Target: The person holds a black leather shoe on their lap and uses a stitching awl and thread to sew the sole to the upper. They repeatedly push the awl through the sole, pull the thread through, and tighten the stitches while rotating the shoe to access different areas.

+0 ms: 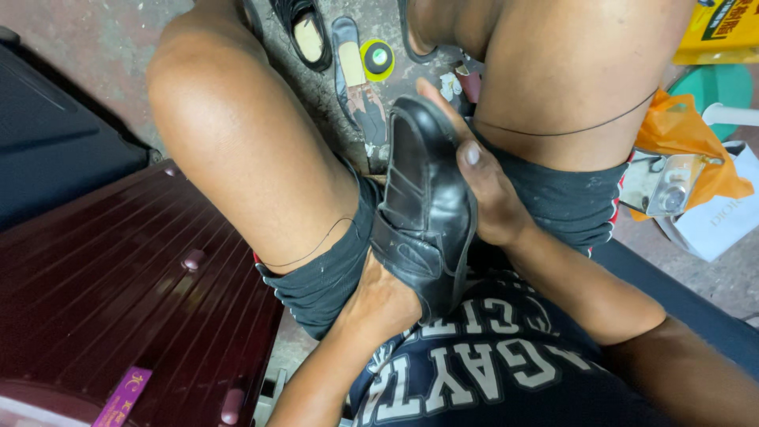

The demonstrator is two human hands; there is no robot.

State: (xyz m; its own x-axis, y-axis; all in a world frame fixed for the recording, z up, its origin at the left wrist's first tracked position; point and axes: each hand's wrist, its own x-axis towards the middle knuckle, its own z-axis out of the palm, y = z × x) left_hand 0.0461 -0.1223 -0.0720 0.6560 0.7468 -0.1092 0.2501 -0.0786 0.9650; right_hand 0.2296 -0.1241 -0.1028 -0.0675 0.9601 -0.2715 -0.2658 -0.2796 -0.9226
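A black leather shoe [423,202] sits between my knees, toe pointing away from me. My right hand [482,186] wraps the shoe's right side, thumb lying along its edge and fingers reaching past the toe. My left hand [383,296] is under the heel end, partly hidden by the shoe, and grips it from below. A thin black thread [569,129] runs across my right thigh, and another strand [312,251] crosses my left thigh toward the shoe.
A maroon ribbed suitcase [118,300] lies at my left, with a dark case [55,142] beyond it. On the floor ahead lie shoe insoles [356,75], a black shoe [304,32] and a yellow tape roll [378,58]. An orange bag [688,138] and white paper bag [723,221] are at right.
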